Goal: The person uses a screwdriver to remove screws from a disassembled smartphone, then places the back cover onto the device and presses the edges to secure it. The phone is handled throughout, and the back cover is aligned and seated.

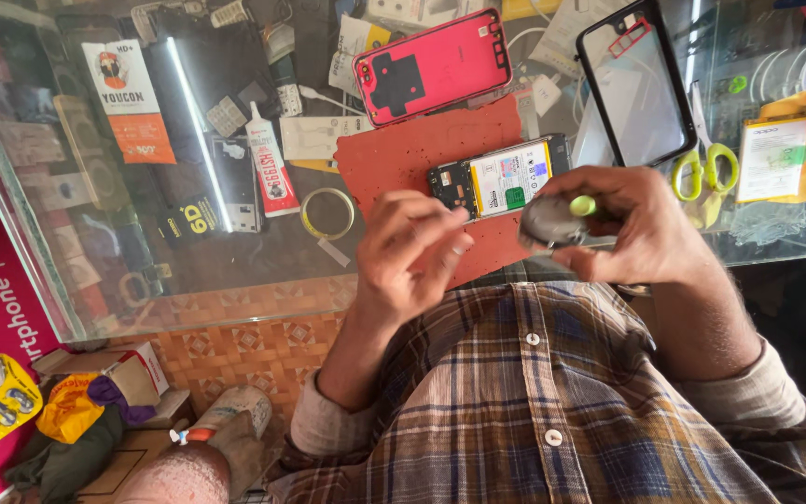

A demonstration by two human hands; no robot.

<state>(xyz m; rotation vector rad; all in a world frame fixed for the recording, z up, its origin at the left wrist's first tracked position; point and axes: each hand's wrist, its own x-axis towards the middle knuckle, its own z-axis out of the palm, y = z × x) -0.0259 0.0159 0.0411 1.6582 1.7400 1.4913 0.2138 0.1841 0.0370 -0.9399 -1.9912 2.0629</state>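
Plaid flannel sleeves (515,411) filled the near edge, with both hands raised above the counter. In the right hand (641,229) sat a small rounded grey tool with a yellow-green tip (557,217), fingers clamped around it. Beside it, just apart from the tool, the left hand (408,247) held its fingertips pinched together; whether they gripped anything could not be told. Beneath lay an opened black phone with an exposed battery (501,175) on a red perforated work mat (394,154), on a cluttered glass counter (235,261). Nearby were a red phone back cover (433,65) and green-handled scissors (701,173).
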